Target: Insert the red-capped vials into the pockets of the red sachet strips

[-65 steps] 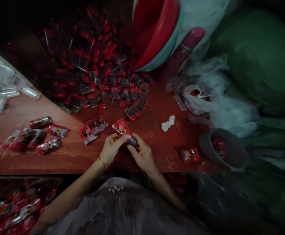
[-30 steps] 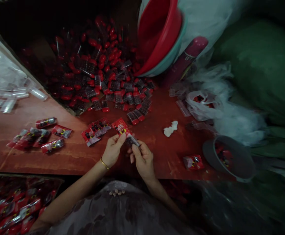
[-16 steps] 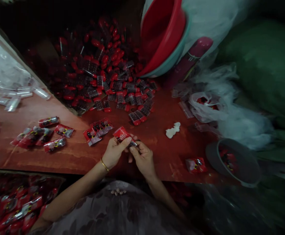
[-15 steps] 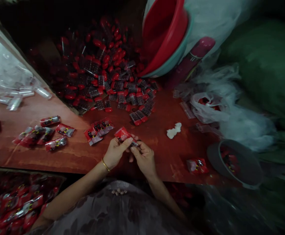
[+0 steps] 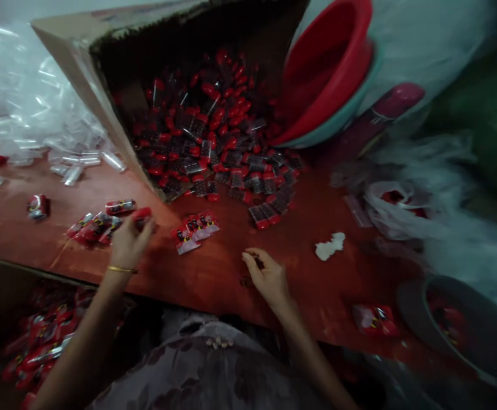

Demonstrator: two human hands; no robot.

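My left hand (image 5: 131,245) is closed around a small red packet (image 5: 141,214), its upper end showing past the fingertips. Below and beside that hand lie several red, shiny packets (image 5: 97,226) with black and yellow print. A row of flat printed packets (image 5: 195,229) lies on the table between my hands. Over the bare wood at the centre, my right hand (image 5: 268,276) has thumb and forefinger curled together; anything between them is too small to make out.
A tipped cardboard box (image 5: 90,97) spills red-capped clear tubes (image 5: 235,151). Stacked basins (image 5: 329,74) lean beside a dark red bottle (image 5: 377,114). Clear tubes (image 5: 73,171) heap at the left. A white scrap (image 5: 330,246), a packet (image 5: 375,320) and a grey container (image 5: 428,307) are at right.
My hands have parted. The left carried the red packet leftward to the loose packets; the right let go of it and stays near the middle. The view has shifted left.
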